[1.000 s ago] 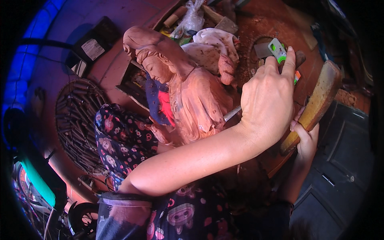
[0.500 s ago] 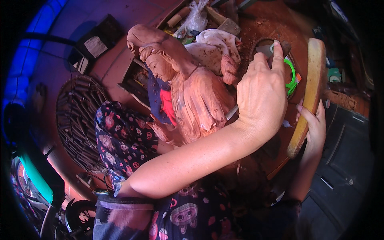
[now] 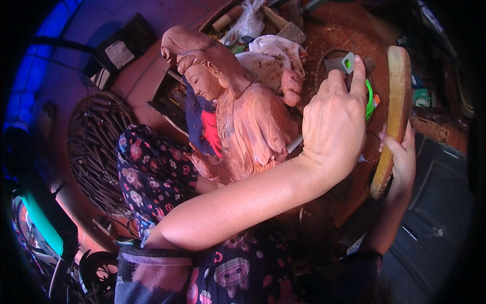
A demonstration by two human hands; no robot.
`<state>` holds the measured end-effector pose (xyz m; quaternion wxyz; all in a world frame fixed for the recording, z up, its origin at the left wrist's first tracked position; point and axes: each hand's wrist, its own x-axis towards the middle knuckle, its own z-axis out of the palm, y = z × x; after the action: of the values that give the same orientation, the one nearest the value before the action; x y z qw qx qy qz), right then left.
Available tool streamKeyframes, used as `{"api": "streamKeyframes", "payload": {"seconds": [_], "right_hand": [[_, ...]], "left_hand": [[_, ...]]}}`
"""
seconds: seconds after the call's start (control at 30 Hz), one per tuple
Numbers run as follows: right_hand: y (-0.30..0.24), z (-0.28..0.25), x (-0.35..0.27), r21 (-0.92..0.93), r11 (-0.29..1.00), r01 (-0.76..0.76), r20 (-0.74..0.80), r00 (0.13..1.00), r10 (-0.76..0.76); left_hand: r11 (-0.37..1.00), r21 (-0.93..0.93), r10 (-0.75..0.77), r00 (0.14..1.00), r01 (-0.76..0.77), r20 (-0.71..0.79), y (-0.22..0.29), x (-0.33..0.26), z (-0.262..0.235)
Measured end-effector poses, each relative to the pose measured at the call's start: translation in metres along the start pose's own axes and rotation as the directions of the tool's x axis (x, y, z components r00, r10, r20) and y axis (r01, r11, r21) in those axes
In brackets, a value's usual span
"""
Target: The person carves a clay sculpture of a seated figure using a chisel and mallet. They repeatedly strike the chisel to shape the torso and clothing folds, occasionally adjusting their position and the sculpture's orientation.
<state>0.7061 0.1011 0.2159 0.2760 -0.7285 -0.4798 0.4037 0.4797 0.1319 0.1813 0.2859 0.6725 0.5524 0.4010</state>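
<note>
A reddish-brown wooden statue (image 3: 253, 121) of a robed figure leans between my legs, its carved face turned left. My left hand (image 3: 334, 121) reaches across its right side, fingers curled and index finger stretched out. Below the palm a narrow metal blade, apparently of a chisel (image 3: 294, 144), points at the statue; its handle is hidden in the hand. The index fingertip lies by a grey metal piece with a hole (image 3: 348, 62). At the right, my right hand (image 3: 403, 152) is closed round the lower half of a thick, worn, yellowish wooden bar (image 3: 392, 111), held upright.
A green ring-shaped object (image 3: 370, 99) lies on the brown round table (image 3: 349, 38) beyond my left hand. Behind the statue are a stained white cloth (image 3: 266, 63) and a box of odds and ends. Many dark sticks fill a round basket (image 3: 98, 152) at left. A dark cabinet (image 3: 430, 202) stands right.
My left index finger has shifted slightly right, showing more of the holed metal piece. The wooden bar and my right hand have moved slightly; its lower end is farther right. The statue looks nearly unchanged.
</note>
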Motion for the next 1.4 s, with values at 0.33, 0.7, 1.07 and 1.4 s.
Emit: {"api": "streamKeyframes", "payload": {"seconds": [0.33,0.7,1.07,1.4], "right_hand": [[0.007,-0.007,-0.011,-0.203,0.979,0.033,0.017,0.999,-0.030],[0.000,0.002,-0.030,0.006,1.000,0.002,-0.096,0.995,-0.001],[-0.008,0.008,-0.056,-0.044,0.996,0.082,-0.231,0.969,-0.090],[-0.011,0.013,-0.072,0.089,0.993,0.084,-0.432,0.901,-0.037]], "left_hand": [[0.999,-0.044,0.024,1.000,-0.024,0.000,0.002,-0.002,-0.003],[0.982,-0.190,0.015,0.999,-0.005,0.050,0.005,-0.006,-0.007],[0.942,-0.324,0.104,0.994,-0.086,0.037,0.006,-0.009,-0.016],[0.930,-0.283,0.253,0.966,-0.232,0.040,0.022,-0.008,-0.021]]}}
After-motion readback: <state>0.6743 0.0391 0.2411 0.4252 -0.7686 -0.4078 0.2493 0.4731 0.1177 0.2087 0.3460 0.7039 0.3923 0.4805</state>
